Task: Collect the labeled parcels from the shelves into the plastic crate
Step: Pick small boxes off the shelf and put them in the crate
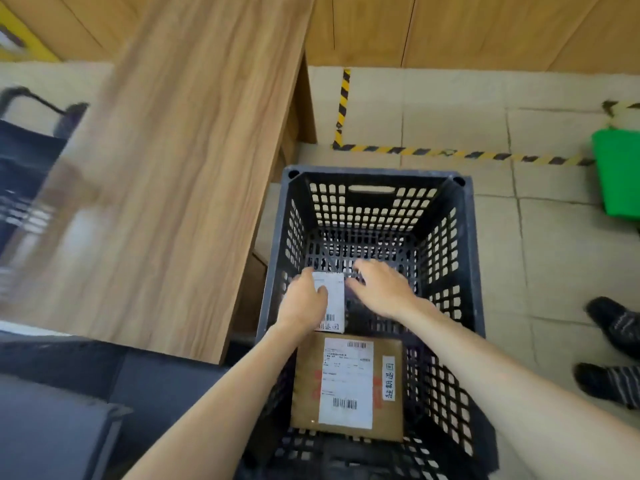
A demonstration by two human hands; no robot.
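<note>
Head view, single entry.

Item 1: plastic crate [446,271], black, lattice walls and floor, handle slot in the far wall. It stands on a pale tiled floor [561,258], its left side close to the wooden counter [173,168].

Item 2: brown parcel [304,393], cardboard, lying flat on the crate floor at the near edge. Label side up: a white printed label with barcodes, and a narrow handwritten strip beside it.

Item 3: small parcel [334,306], white label with a barcode facing up. It sits inside the crate along the left wall, just beyond the brown parcel's far edge. Cannot tell whether it rests on the crate floor or is held just above it.

Item 4: left hand [304,299], reaching down into the crate. It grips the small parcel, thumb across the label and fingers curled over its left edge.

Item 5: right hand [381,289], inside the crate toward the middle, palm down, fingers spread and loose, holding nothing. Its fingertips are at the small parcel's far right corner; contact cannot be told.

Surroundings: yellow-and-black hazard tape [450,154] on the floor beyond the crate's far edge; green bin [620,174] at the right; dark shoes [613,323] on the tiles right of the crate; a blurred dark crate [24,161] left of the counter.
</note>
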